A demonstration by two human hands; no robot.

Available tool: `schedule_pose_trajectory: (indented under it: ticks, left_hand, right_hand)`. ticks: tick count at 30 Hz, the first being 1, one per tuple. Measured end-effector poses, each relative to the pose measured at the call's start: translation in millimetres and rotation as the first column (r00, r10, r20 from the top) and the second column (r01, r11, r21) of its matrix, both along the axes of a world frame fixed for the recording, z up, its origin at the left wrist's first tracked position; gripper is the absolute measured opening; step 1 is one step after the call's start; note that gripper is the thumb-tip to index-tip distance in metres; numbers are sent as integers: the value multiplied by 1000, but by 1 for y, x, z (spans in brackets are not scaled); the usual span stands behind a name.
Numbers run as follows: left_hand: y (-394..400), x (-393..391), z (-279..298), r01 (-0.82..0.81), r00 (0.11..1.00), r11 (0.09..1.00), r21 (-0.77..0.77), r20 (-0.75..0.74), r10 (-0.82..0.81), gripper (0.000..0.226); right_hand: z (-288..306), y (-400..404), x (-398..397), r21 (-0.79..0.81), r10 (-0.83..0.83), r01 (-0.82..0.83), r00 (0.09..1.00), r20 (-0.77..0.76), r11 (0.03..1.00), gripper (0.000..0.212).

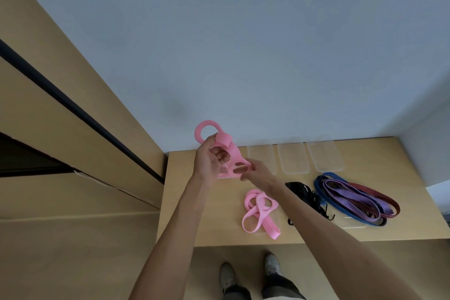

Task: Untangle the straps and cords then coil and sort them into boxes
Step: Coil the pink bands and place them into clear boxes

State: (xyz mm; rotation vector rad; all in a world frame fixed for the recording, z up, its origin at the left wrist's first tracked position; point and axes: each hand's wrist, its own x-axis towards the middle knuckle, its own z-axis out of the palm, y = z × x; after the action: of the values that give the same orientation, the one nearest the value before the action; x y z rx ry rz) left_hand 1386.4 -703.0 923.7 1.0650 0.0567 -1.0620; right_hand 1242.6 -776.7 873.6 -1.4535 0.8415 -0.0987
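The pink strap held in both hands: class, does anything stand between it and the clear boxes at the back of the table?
Nothing visible does. The pink strap is held up in the left hand and right hand, close in front of the clear boxes. The other straps lie nearer the table's front edge.

The strap [226, 143] held up was plain pink, as was the second strap [259, 212] on the tan wooden table [194, 214]. At three o'clock lay a black cord [306, 195] and ribbed bands [353, 195] in blue, purple and dark red. The boxes [293, 158] were clear.
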Motion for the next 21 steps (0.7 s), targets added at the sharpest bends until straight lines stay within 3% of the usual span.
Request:
schedule_pose_trajectory:
  ticks: [4, 6, 9, 13, 17, 21]
  left_hand:
    - [1, 4, 0, -5, 999, 999, 50, 44, 3, 19]
    - [4, 10, -8, -11, 965, 983, 184, 258, -37, 18]
    - [12, 21, -28, -148, 787, 898, 415, 599, -147, 13]
    - [23, 26, -46, -146, 745, 867, 477, 630, -221, 18]
    - [27, 22, -55, -152, 759, 883, 445, 625, -185, 7]
    - [27, 23, -55, -148, 760, 901, 407, 630, -160, 11]
  right_hand:
    - [-7, 2, 4, 35, 11, -8, 996, -88, 999, 19]
    - [-8, 3, 3, 129, -107, 119, 990, -97, 984, 12]
    - [-7, -1, 0, 176, -341, 356, 934, -110, 918, 12]
    - [1, -7, 3, 141, -449, 455, 891, -74, 879, 14]
    - [8, -12, 8, -60, -560, 560, 828, 6, 827, 9]
    - [20, -14, 10, -169, -612, 617, 786, 90, 768, 9]
